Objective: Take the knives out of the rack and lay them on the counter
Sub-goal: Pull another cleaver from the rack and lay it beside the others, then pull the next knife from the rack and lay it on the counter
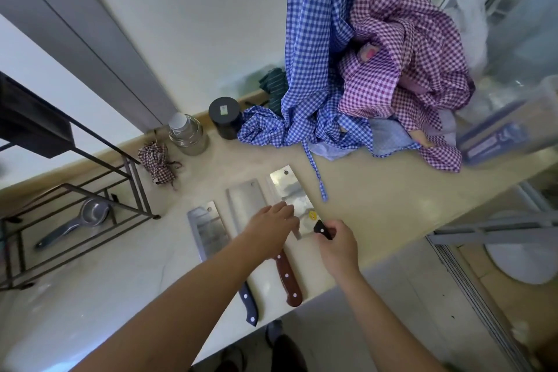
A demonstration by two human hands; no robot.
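Three cleavers lie side by side on the pale counter (377, 205). The left cleaver (208, 226) has a dark blue handle, the middle cleaver (246, 199) a brown one. The right cleaver (290, 190) has a shiny blade and a black handle. My right hand (336, 246) is closed around that black handle. My left hand (271, 228) rests flat, fingers spread, over the middle blade and touches the right blade. The dark metal rack (133, 187) stands at the left with no knives visible in it.
A metal scoop (75, 222) lies in the rack's base. A small checked cloth bundle (158, 164), a glass jar (187, 133) and a black canister (225, 116) stand by the wall. Blue checked cloth (311, 69) and purple checked cloth (404, 66) are heaped behind the knives.
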